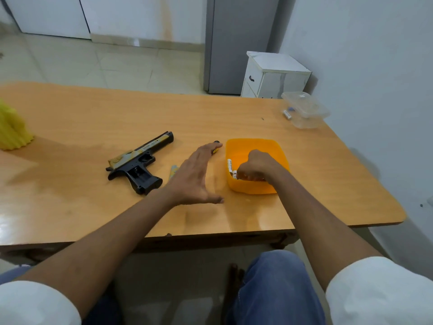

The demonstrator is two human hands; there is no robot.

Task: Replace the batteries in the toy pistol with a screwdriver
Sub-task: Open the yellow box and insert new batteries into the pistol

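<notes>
The black and gold toy pistol (138,163) lies on its side on the wooden table (93,118), its grip compartment open and facing up. My left hand (195,177) hovers flat with straight fingers between the pistol and the orange tub (276,151). A small yellowish piece (173,171), perhaps the battery cover, peeks out at its left. The screwdriver's dark and yellow handle end (216,146) shows beyond my fingertips. My right hand (256,166) is down inside the tub with its fingers curled on white batteries (230,166).
A clear plastic container (304,110) sits at the far right corner with a battery (287,114) beside it. A yellow ribbed object (13,129) stands at the left edge. A white cabinet (273,75) and grey fridge (239,43) stand beyond the table.
</notes>
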